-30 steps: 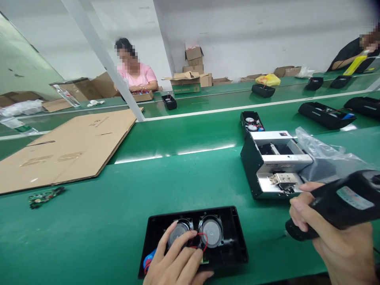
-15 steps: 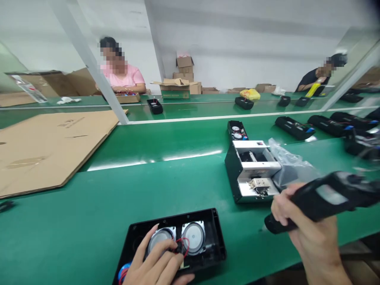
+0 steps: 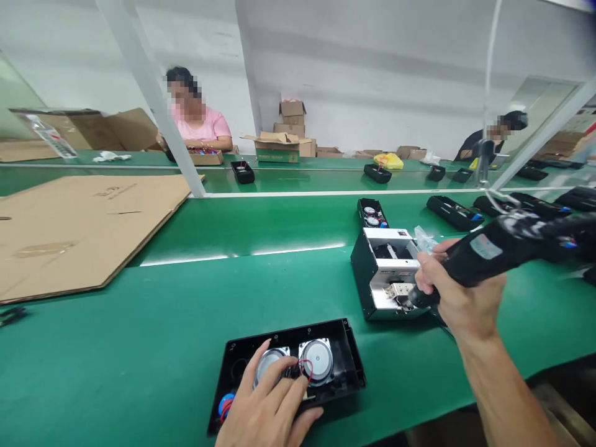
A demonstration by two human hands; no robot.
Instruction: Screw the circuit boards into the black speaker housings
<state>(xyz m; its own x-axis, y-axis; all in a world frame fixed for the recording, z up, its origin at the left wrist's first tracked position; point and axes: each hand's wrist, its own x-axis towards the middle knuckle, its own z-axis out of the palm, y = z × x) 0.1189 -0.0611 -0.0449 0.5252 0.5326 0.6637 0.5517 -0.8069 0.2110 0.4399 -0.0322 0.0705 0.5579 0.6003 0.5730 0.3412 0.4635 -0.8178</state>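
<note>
A black speaker housing [image 3: 344,354] lies open on the green bench near me, with two round speaker drivers [image 3: 317,360] and red wires inside. My left hand [image 3: 267,413] rests on it, fingers spread flat over the left driver. My right hand [image 3: 459,295] is wrapped round a black electric screwdriver [image 3: 498,248], whose tip is down at the front of a black-and-silver screw feeder box [image 3: 379,270].
A large flat cardboard sheet [image 3: 84,217] lies at the left. More black housings [image 3: 454,211] sit along the belt beyond. Two other people sit at the far side, with cardboard boxes [image 3: 284,139] behind. A white post [image 3: 153,105] slants across the bench.
My right hand has swung the screwdriver left and forward, bringing its tip down onto the feeder box. My left hand has stayed on the housing.
</note>
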